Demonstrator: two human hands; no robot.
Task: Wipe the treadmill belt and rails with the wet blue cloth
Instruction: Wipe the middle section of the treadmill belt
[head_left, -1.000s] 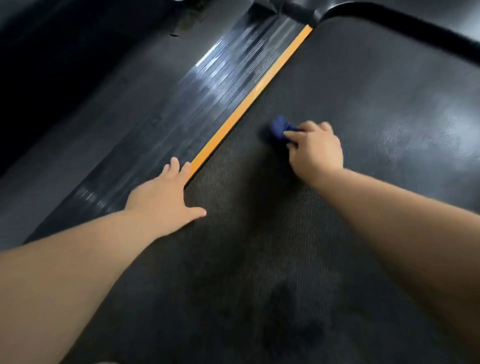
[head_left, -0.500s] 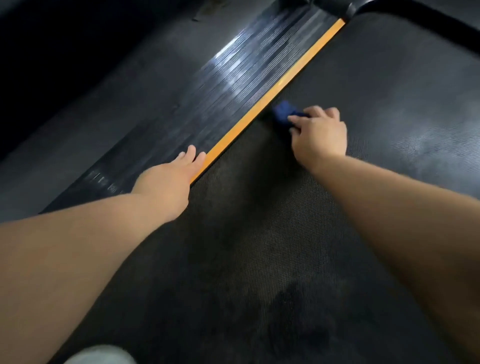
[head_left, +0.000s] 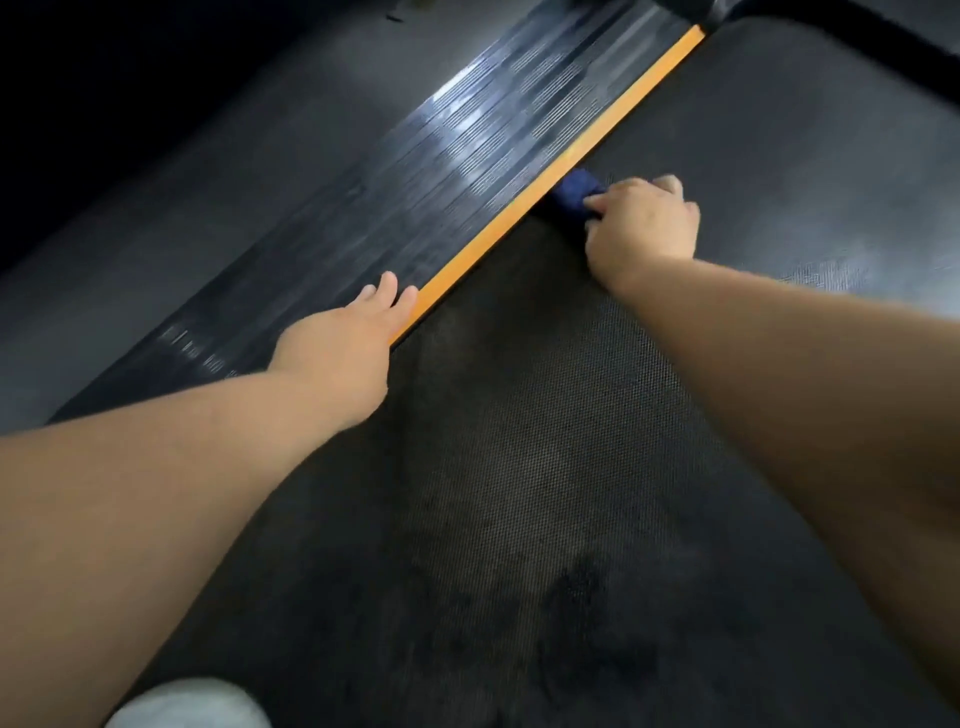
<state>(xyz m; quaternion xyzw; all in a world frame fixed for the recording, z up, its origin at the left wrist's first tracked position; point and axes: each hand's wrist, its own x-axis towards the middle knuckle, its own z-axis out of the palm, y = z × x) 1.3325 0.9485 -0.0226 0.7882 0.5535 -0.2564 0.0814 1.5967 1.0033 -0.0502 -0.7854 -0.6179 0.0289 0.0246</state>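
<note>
Cloth (head_left: 574, 189) bunched at belt (head_left: 545, 441) edge, touching orange strip (head_left: 519, 218), poking out at ten o'clock from my right grip (head_left: 641, 226), fingers curled on it. Strip runs seven to one. Left grip (head_left: 343, 343) flat, empty, braced by rail (head_left: 441, 171).

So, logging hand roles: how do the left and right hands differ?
The left hand lies flat, fingers straight, on the side rail; the right hand curls round the blue cloth on the belt. The left hand is nearer the camera than the right. Both are beside the orange strip.
</note>
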